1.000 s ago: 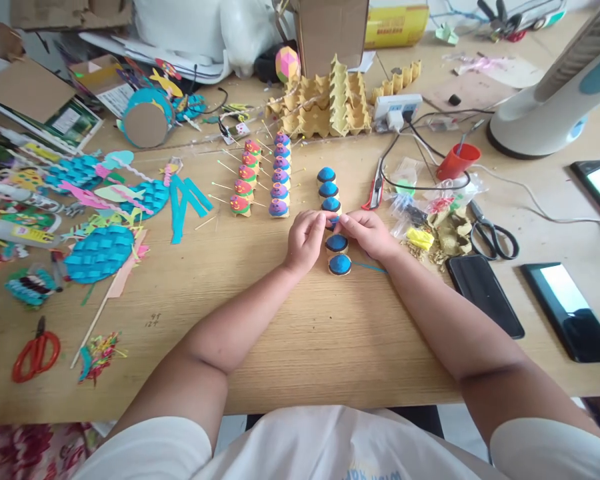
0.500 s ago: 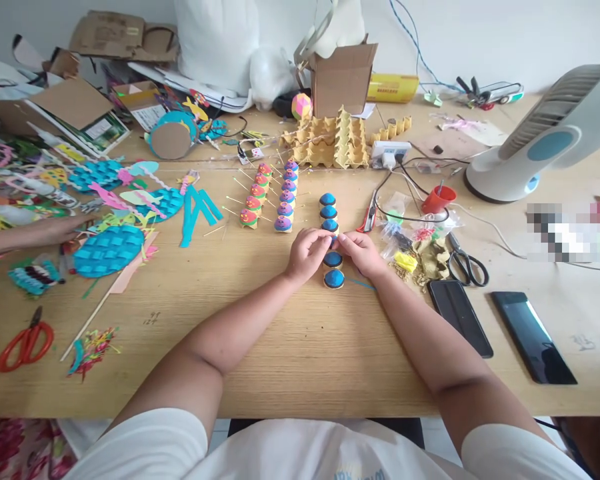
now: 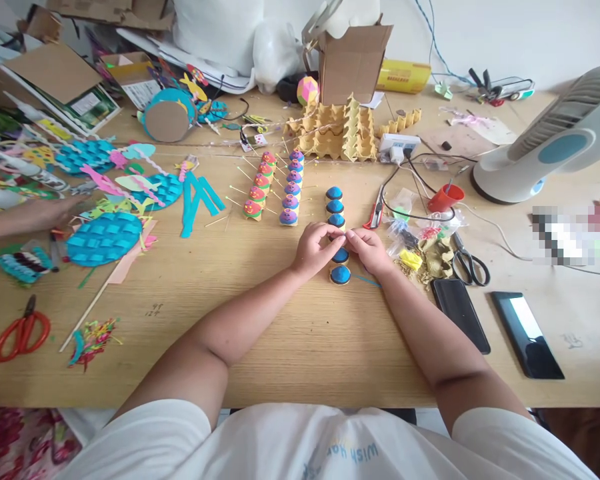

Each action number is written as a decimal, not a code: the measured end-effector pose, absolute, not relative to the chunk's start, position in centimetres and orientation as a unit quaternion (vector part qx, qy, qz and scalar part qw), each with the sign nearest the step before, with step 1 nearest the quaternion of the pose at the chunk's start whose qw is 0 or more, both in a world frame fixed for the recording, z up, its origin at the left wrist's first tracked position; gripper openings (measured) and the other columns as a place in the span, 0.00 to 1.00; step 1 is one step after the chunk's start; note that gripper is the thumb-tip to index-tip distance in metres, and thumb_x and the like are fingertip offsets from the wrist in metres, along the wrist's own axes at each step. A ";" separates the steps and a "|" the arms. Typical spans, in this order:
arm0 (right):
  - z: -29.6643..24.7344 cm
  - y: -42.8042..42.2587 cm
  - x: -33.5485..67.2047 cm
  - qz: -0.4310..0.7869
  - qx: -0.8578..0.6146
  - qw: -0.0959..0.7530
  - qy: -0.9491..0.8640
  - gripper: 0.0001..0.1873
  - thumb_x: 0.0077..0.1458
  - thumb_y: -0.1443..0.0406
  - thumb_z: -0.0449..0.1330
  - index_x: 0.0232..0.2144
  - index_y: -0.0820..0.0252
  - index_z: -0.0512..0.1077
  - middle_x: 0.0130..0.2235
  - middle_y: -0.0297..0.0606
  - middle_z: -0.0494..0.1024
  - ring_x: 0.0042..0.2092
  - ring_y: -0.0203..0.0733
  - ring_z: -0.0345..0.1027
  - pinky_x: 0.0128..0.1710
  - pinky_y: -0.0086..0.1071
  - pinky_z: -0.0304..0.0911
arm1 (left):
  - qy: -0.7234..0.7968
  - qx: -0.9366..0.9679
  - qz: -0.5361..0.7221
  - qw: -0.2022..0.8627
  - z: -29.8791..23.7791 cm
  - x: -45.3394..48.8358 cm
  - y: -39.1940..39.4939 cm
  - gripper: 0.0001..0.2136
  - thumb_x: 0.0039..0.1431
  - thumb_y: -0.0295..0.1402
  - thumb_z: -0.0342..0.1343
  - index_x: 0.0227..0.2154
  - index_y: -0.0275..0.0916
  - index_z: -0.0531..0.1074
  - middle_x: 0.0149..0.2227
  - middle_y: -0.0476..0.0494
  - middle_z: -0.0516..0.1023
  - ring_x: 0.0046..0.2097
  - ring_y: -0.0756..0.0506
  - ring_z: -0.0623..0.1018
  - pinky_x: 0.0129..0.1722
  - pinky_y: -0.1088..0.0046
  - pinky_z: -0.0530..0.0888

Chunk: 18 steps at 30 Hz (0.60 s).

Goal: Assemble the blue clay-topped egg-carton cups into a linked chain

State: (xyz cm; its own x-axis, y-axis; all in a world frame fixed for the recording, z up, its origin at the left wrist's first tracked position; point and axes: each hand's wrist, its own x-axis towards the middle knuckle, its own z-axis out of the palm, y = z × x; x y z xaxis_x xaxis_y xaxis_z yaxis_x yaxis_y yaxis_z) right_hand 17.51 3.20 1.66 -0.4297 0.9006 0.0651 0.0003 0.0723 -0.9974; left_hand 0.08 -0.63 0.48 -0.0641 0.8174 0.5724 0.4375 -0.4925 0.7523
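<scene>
A row of blue-topped cardboard cups [image 3: 335,193] runs down the middle of the wooden table [image 3: 300,347]. My left hand [image 3: 314,248] and my right hand [image 3: 367,249] meet over the middle of that row, fingers pinched together on one blue-topped cup that they mostly hide. Two more blue cups lie just below the hands, the nearest one [image 3: 340,275] by my right wrist. A thin blue strip [image 3: 366,281] lies under my right hand. To the left stand two rows of painted cups [image 3: 289,187] with toothpicks stuck in them.
Red scissors [image 3: 21,332] lie at the left front. Blue paper fish [image 3: 103,239] and scraps cover the left. Another person's hand [image 3: 40,212] rests there. Egg cartons [image 3: 330,127], a power strip [image 3: 399,141], a red cup [image 3: 445,197], black scissors [image 3: 467,263], two phones [image 3: 459,313] and a fan [image 3: 555,143] sit behind and right.
My hands stay pinched on the same cup in the blue row, fingers shifting slightly. The view has risen, so another person's hand at the left edge and more of the fan now show.
</scene>
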 end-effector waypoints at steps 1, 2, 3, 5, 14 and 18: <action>1.8 3.2 17.4 0.575 -0.366 0.391 -0.618 0.34 0.54 0.36 0.66 0.22 0.60 0.71 0.21 0.25 0.55 0.26 0.31 0.45 0.25 0.30 0.44 | 0.469 0.667 0.555 0.165 0.5 0.1 -0.6 0.06 0.67 0.39 0.64 0.37 0.43 0.79 0.39 0.46 0.86 0.44 0.45 0.82 0.52 0.63 0.76; 1.8 3.1 17.4 0.574 -0.369 0.392 -0.617 0.35 0.53 0.35 0.66 0.21 0.59 0.69 0.21 0.25 0.55 0.26 0.31 0.45 0.25 0.30 0.44 | 0.465 0.670 0.556 0.160 0.5 0.1 -0.6 0.05 0.66 0.37 0.65 0.37 0.43 0.79 0.39 0.47 0.86 0.44 0.45 0.82 0.52 0.63 0.76; 1.9 3.1 17.4 0.573 -0.372 0.392 -0.616 0.36 0.52 0.34 0.66 0.20 0.59 0.68 0.20 0.25 0.54 0.26 0.31 0.45 0.25 0.30 0.44 | 0.461 0.673 0.558 0.155 0.5 0.2 -0.6 0.04 0.66 0.36 0.66 0.37 0.43 0.79 0.38 0.48 0.86 0.44 0.45 0.82 0.51 0.64 0.76; 2.1 3.0 17.3 0.571 -0.376 0.392 -0.616 0.37 0.51 0.33 0.66 0.20 0.58 0.66 0.20 0.26 0.53 0.26 0.31 0.45 0.25 0.30 0.44 | 0.455 0.675 0.562 0.149 0.6 0.2 -0.6 0.03 0.65 0.34 0.67 0.36 0.43 0.79 0.38 0.49 0.86 0.44 0.46 0.82 0.51 0.64 0.76; 1.7 3.3 17.6 0.585 -0.359 0.387 -0.616 0.35 0.54 0.35 0.65 0.24 0.61 0.75 0.19 0.25 0.55 0.25 0.31 0.45 0.25 0.31 0.43 | 0.449 0.678 0.564 0.139 0.4 0.0 -0.6 0.02 0.67 0.33 0.66 0.37 0.43 0.80 0.38 0.49 0.86 0.44 0.46 0.82 0.51 0.64 0.77; 1.4 3.3 17.7 0.595 -0.349 0.385 -0.613 0.34 0.57 0.36 0.65 0.25 0.61 0.77 0.19 0.25 0.56 0.24 0.31 0.45 0.25 0.31 0.43 | 0.451 0.679 0.564 0.132 0.4 -0.2 -0.6 0.04 0.68 0.35 0.64 0.37 0.43 0.81 0.38 0.48 0.86 0.44 0.46 0.82 0.50 0.64 0.76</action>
